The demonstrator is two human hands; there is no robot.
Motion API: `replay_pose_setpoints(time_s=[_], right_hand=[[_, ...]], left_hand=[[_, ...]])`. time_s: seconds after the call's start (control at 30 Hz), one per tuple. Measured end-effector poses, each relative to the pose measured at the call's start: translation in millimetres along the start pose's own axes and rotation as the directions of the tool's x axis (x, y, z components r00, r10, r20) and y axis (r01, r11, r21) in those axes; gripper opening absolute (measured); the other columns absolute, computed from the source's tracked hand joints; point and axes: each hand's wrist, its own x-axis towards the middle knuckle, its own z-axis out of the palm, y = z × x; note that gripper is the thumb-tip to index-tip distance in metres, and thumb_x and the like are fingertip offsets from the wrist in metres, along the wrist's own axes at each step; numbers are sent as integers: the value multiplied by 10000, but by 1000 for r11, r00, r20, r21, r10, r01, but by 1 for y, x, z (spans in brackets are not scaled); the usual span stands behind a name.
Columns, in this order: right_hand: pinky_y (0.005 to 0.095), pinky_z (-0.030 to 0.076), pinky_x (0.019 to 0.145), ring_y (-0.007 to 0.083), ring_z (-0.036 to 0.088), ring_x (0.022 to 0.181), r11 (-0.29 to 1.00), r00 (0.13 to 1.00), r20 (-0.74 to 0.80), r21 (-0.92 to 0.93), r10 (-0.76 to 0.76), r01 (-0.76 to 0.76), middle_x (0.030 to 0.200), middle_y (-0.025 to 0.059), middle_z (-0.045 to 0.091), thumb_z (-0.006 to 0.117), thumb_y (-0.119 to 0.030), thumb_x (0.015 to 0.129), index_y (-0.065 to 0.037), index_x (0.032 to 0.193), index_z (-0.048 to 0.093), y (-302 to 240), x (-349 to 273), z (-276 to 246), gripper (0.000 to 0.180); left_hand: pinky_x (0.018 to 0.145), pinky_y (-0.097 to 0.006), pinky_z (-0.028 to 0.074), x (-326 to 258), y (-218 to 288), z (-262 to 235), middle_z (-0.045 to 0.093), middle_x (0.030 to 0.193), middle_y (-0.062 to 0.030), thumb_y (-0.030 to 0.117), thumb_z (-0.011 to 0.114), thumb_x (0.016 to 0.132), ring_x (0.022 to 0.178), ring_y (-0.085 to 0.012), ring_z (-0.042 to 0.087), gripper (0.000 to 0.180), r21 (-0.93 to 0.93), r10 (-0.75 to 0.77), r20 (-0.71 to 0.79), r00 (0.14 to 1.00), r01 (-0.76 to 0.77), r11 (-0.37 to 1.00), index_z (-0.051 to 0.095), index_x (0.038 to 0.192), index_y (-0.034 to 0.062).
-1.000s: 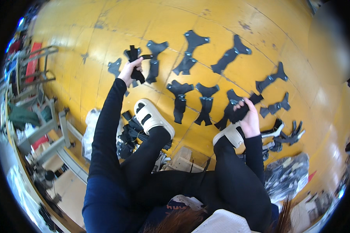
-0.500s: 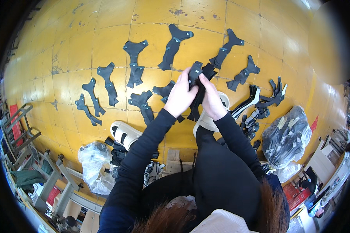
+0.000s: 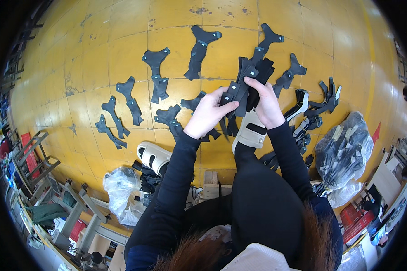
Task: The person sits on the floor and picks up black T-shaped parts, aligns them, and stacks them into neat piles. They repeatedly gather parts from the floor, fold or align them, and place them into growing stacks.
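Note:
Ahead of my knees my left hand (image 3: 209, 114) pinches a few black fabric strips (image 3: 232, 88) with small pale tags, thumb on top, fanned apart. My right hand (image 3: 267, 103) grips the bundle of black strips (image 3: 265, 71) beside them, its thumb pressing near another tag. The two lots overlap in the middle, and their lower ends hang above the floor. Past my hands, Y-shaped black fabric pieces lie in several stacks; one stack (image 3: 270, 36) is just beyond the bundle and partly covered by it, and another stack (image 3: 193, 101) is half hidden by my left hand.
More stacks (image 3: 156, 61) spread in an arc on the yellow tiled floor (image 3: 90, 58). On the right are black and white strips (image 3: 301, 105) and a clear bag of dark pieces (image 3: 343, 151). A clear plastic bag (image 3: 120, 187) sits left, near my beige shoe (image 3: 153, 156). Metal frames (image 3: 34, 156) stand farther left.
My hands have moved apart and slightly right. The strips, bunched together before, are now fanned out, with several tags showing. The whole view has shifted a little.

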Motion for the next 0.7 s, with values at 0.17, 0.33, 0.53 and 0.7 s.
replay_pose_setpoints(time_s=[0.17, 0.33, 0.53, 0.7], right_hand=[[231, 398, 649, 61, 527, 721, 999, 998, -37, 18, -47, 47, 834, -49, 616, 654, -168, 863, -83, 914, 637, -16, -5, -2, 101], [224, 394, 624, 59, 508, 695, 990, 997, 74, -138, -19, 29, 824, -44, 607, 679, -172, 848, -65, 923, 635, -30, -21, 5, 138], [215, 414, 666, 68, 530, 718, 944, 953, 266, -327, 144, -51, 814, -19, 619, 747, -187, 799, -39, 983, 634, -20, -34, 23, 261], [294, 493, 745, 181, 639, 795, 776, 970, 236, -599, -62, 195, 911, 100, 680, 718, -184, 800, 23, 1045, 609, 12, -18, 16, 339]], left_hand=[[655, -215, 477, -3, 7, 1, 629, 903, -17, 116, 643, 891, 752, -74, 577, 285, -233, -64, -168, 984, 23, 972, 550, 1136, 5], [755, -230, 485, 2, -10, -19, 613, 909, -83, 189, 545, 963, 799, -121, 584, 365, -406, -19, -302, 953, -111, 907, 431, 1258, 5], [898, -293, 473, -2, 0, -14, 582, 1163, -121, 391, 371, 1016, 1010, -174, 583, 488, -709, -126, -104, 987, 15, 705, 407, 1326, 16], [966, -311, 443, -6, 9, 5, 568, 1209, -101, 414, 385, 1008, 1105, -176, 563, 517, -727, -39, -86, 996, -36, 686, 426, 1314, 0]])
